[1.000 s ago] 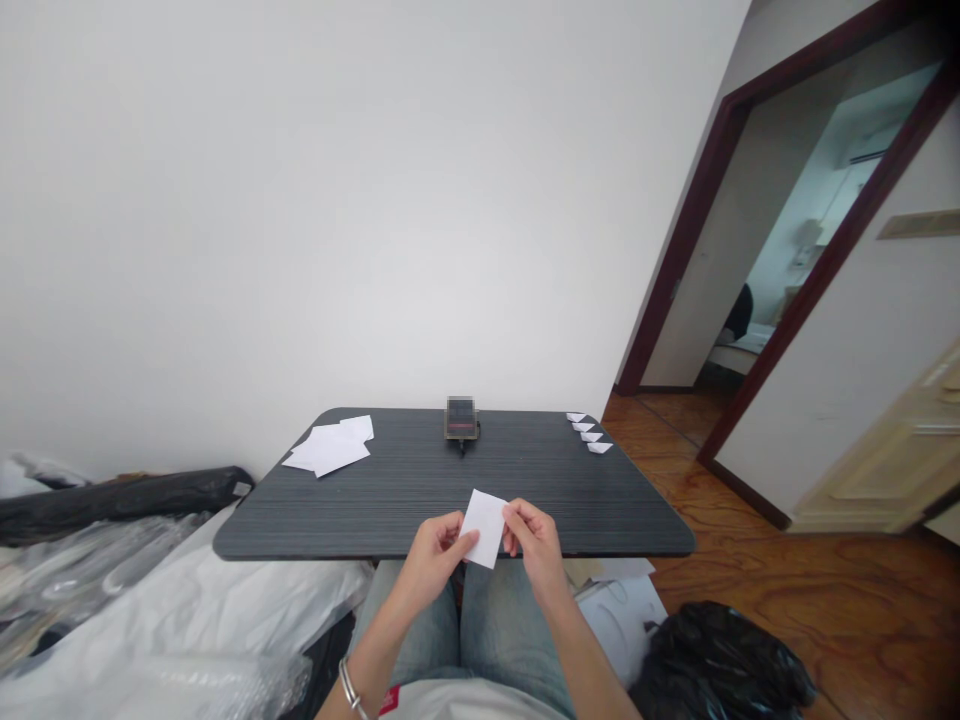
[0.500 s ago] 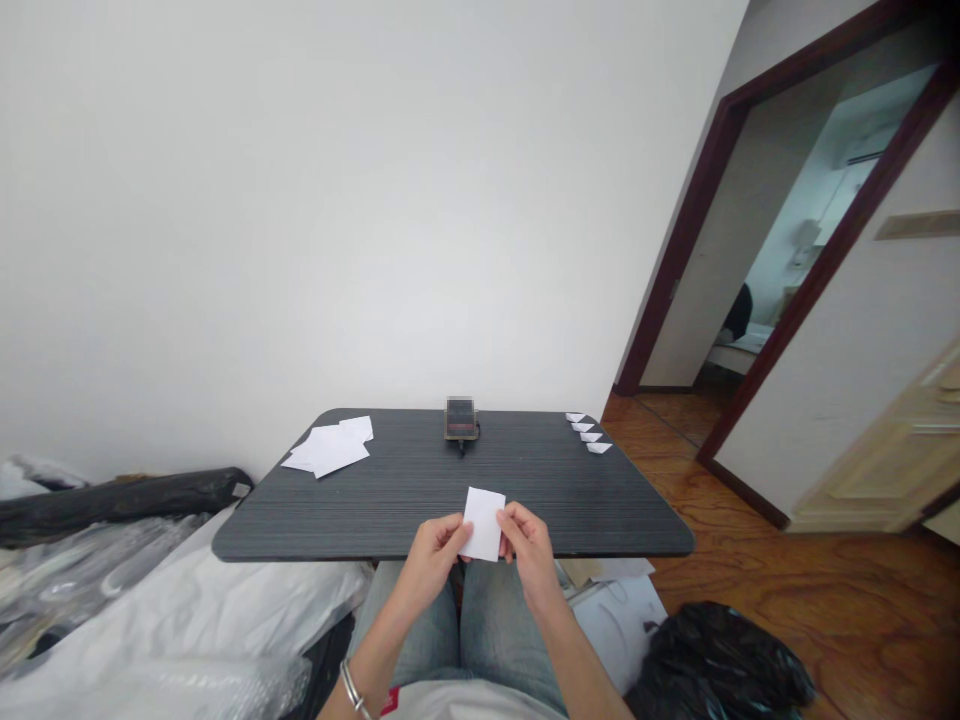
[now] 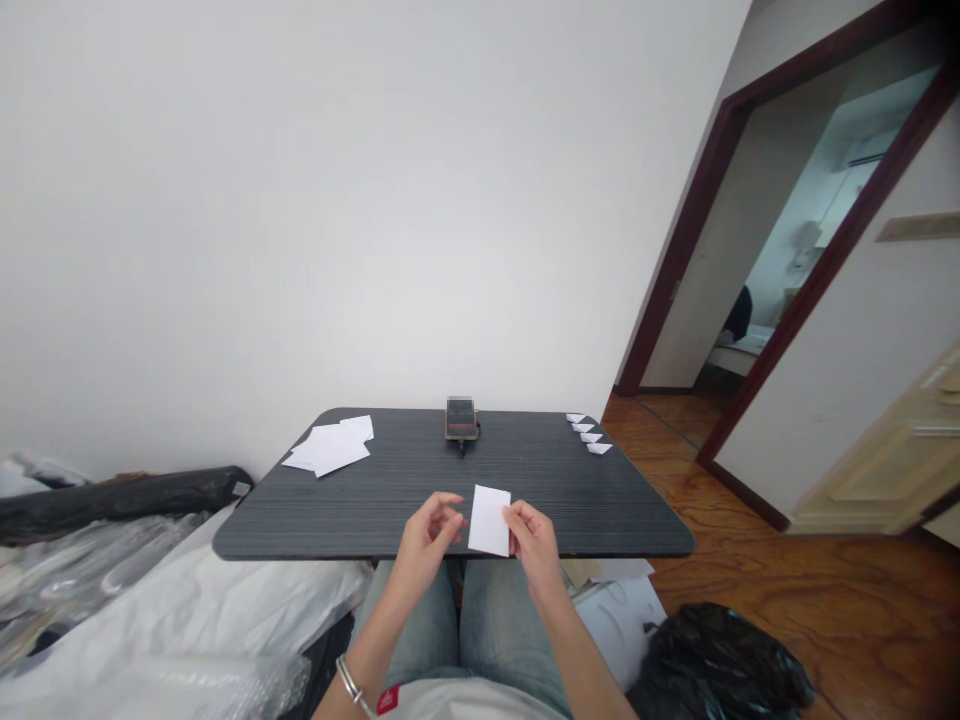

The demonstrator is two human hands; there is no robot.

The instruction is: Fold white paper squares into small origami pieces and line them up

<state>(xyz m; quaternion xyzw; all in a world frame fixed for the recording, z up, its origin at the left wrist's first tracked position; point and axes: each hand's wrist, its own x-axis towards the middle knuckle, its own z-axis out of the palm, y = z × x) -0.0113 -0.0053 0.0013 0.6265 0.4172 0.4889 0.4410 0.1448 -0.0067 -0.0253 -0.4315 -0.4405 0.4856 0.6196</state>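
A white sheet of paper (image 3: 490,521), roughly rectangular, is held up near the front edge of the dark table (image 3: 405,470). My right hand (image 3: 531,532) pinches it by its right edge, thumb on the near face. Just left of the paper, my left hand (image 3: 431,530) is apart from it, fingers curved and spread with nothing between them. Several loose white sheets (image 3: 330,447) lie overlapping at the table's left. Along the right edge, several small folded white papers (image 3: 591,437) form a row.
A small dark device (image 3: 460,420) with a cable stands at the table's back middle, against the white wall. Plastic-wrapped bundles (image 3: 165,600) lie on the left. A black plastic bag (image 3: 720,660) and a white paper bag (image 3: 619,620) sit on the floor at right.
My left hand has let go of the paper and moved slightly left, its fingers spreading. The paper has shifted a little to the right in my right hand.
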